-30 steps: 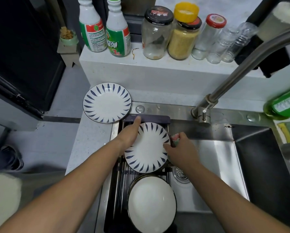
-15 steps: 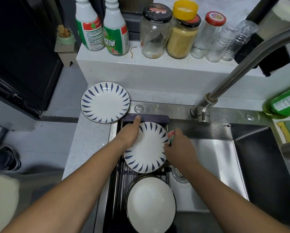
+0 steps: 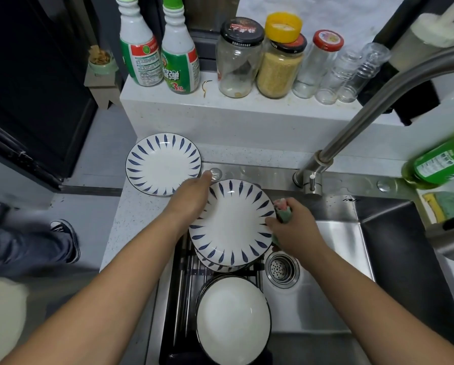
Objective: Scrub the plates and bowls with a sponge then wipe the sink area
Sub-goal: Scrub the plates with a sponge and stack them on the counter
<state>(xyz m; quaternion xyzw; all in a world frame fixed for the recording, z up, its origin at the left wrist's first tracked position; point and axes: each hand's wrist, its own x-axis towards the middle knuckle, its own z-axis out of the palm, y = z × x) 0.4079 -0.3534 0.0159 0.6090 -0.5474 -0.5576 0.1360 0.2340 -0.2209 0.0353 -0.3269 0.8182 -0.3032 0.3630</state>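
Note:
A white plate with blue leaf marks (image 3: 232, 222) is lifted above another like it (image 3: 220, 264) on the black rack in the sink. My left hand (image 3: 191, 198) grips the lifted plate's left rim. My right hand (image 3: 294, 227) holds a green and pink sponge (image 3: 282, 210) against the plate's right rim. A third patterned plate (image 3: 162, 164) lies on the counter at the back left. Near the front of the rack sits a plain white bowl (image 3: 232, 320).
The steel sink (image 3: 333, 259) has a round drain (image 3: 282, 270) right of the rack. A faucet (image 3: 352, 127) arches over from the back. Jars and bottles line the ledge (image 3: 246, 111) behind. A green soap bottle (image 3: 441, 164) and a yellow-green sponge (image 3: 441, 206) lie right.
The top plate has risen off the stack, showing a second patterned plate beneath. My right hand now shows the sponge at the plate's rim.

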